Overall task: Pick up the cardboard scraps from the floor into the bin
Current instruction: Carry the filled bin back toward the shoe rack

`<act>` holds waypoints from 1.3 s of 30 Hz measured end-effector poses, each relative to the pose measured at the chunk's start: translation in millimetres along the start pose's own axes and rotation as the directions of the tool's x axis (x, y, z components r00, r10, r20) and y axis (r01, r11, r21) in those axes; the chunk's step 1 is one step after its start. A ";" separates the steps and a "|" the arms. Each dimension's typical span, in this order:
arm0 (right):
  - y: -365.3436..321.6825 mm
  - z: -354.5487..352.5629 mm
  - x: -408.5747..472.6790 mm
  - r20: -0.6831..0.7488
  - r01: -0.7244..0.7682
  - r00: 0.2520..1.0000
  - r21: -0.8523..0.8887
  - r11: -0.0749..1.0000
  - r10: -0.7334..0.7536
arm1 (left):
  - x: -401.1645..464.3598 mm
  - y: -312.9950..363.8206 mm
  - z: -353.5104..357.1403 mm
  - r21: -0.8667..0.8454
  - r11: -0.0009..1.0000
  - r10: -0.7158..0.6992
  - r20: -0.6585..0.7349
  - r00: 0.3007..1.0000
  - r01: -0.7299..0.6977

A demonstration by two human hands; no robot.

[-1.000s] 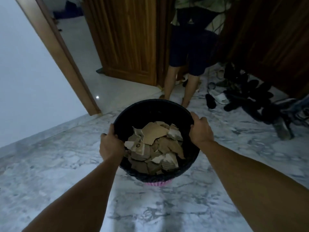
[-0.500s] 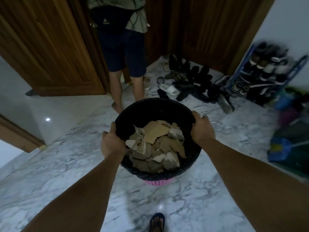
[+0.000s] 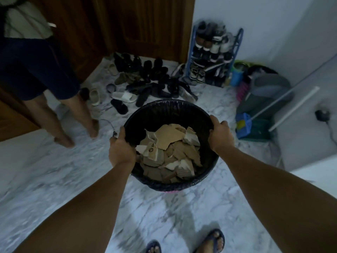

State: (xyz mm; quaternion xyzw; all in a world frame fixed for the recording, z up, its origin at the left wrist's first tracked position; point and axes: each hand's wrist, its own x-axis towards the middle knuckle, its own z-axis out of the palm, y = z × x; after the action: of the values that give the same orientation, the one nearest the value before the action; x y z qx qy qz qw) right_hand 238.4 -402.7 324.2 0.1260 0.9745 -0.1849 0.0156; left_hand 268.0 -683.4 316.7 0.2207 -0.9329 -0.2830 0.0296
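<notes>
Bin: round black-lined plastic bin (image 3: 184, 108), held above the white marbled floor (image 3: 54, 179), mouth up and tipped toward you.
Scraps: torn brown cardboard scraps (image 3: 169, 152) heaped inside; largest piece's long axis runs left-right.
Left grip: your left hand (image 3: 121, 150) clasps the left rim.
Right grip: your right hand (image 3: 220, 135) clasps the right rim.
Nearby: blue shoe rack (image 3: 213, 52) beyond.

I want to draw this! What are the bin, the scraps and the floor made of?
Bin: probably plastic under a shiny black bag, crinkled at the rim; pink shows below.
Scraps: brown cardboard, matte, with torn pale edges.
Floor: looks like polished marble or marble-look tile, white with grey veins.
</notes>
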 end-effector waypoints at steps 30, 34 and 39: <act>471.7 -100.7 217.1 0.170 -0.550 0.830 0.093 0.830 0.531 | -23.8 408.7 411.2 -0.142 0.988 0.113 0.345 0.932 -0.067; 526.9 -81.5 247.9 0.197 -0.578 0.809 0.095 0.811 0.554 | -20.0 434.3 473.2 -0.105 0.990 0.129 0.388 0.913 -0.095; 588.0 -43.1 283.0 0.241 -0.582 0.801 0.101 0.807 0.548 | -19.8 441.7 542.8 -0.061 0.993 0.116 0.440 0.891 -0.099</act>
State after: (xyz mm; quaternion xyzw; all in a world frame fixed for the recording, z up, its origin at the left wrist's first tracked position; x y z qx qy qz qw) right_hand 113.1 210.0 132.9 0.3930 0.8661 -0.2659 0.1572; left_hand 13.6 -67.5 102.3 0.0981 -0.9206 -0.3408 -0.1635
